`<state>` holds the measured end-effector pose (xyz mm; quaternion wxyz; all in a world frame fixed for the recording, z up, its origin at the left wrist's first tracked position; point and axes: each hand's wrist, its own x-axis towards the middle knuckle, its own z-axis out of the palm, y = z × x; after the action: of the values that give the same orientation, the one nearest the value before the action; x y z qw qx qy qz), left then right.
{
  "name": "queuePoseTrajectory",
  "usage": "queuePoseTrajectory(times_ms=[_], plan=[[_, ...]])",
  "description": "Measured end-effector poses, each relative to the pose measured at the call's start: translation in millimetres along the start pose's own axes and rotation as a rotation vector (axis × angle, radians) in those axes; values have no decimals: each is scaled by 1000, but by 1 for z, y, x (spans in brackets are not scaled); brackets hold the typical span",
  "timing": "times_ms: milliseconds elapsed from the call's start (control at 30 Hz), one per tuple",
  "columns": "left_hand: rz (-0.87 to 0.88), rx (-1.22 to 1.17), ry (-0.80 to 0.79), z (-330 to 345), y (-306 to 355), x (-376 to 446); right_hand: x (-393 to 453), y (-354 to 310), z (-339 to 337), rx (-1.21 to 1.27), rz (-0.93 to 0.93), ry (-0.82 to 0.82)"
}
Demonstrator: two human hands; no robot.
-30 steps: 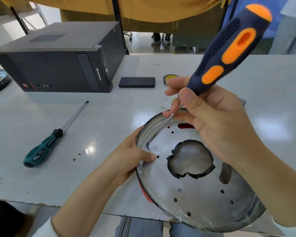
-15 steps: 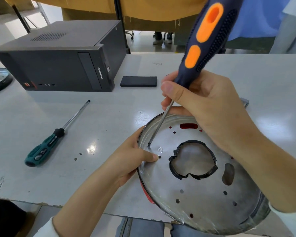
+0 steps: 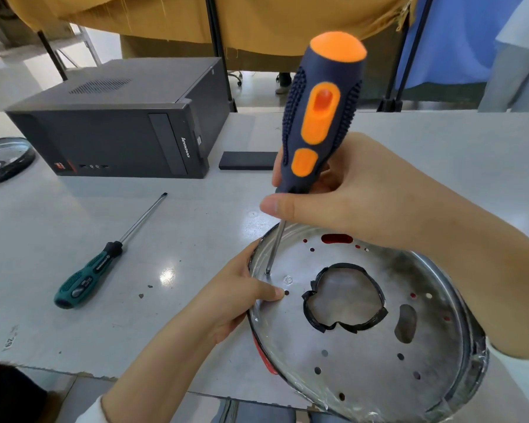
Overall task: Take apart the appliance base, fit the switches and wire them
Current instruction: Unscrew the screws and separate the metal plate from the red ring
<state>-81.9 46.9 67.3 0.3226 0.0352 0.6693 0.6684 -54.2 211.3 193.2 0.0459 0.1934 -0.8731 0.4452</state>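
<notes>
Round metal appliance base (image 3: pixel 364 346) at near table (image 3: pixel 196 227) edge, rim gripped by left hand (image 3: pixel 226 300), thumb lying on plate. Orange-and-navy screwdriver (image 3: pixel 318 117) near upright, tip on plate just above thumb, pinched at handle's lower end by right hand (image 3: pixel 348 203). Green screwdriver (image 3: pixel 104 264) lying well left; computer case (image 3: pixel 119 123) behind.
</notes>
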Motion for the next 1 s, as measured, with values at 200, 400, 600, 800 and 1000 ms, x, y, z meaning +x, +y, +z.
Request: queuePoseTrajectory(times_ms=[200, 400, 600, 800, 1000], plan=[[-4, 6, 7, 0, 0, 0, 6, -1, -5, -16, 4, -64], [7, 2, -3, 1, 1, -1, 7, -5, 4, -100, -40, -5], [14, 8, 15, 1, -2, 0, 18, -3, 16, -181, -11, 178], [15, 13, 7, 1, -3, 0, 13, 0, 38, -216, 20, 533], [11, 9, 21, 1, -3, 0, 11, 9, 32, -180, 104, 544]])
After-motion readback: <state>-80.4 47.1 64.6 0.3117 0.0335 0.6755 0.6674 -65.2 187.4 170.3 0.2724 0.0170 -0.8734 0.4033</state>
